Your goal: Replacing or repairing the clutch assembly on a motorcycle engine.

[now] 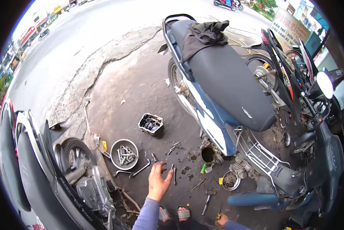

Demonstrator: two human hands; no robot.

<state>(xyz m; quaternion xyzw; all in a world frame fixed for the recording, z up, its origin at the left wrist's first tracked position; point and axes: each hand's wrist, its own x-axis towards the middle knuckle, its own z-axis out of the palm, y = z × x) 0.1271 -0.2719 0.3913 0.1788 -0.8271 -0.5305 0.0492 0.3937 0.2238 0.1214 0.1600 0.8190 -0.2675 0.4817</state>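
My left hand [159,180] is stretched out low over the ground, thumb and fingers apart, with nothing visible in it. Just right of its thumb lies a slim metal tool [174,175], and a short metal piece [154,157] sits beyond the fingertips. On its left is an L-shaped wrench [142,168]. At the lower edge my right hand [222,219] is closed around what looks like a screwdriver [219,217] with a yellowish handle, its thin shaft pointing up. A hammer [207,202] lies between that hand and my feet.
A blue and white motorbike [233,84] stands ahead, a black cloth [204,36] on its seat. A metal bowl [124,154] of sockets, a black tub [151,124] of dark liquid and a smaller bowl [231,180] stand on the ground. Another motorbike [45,172] is at left.
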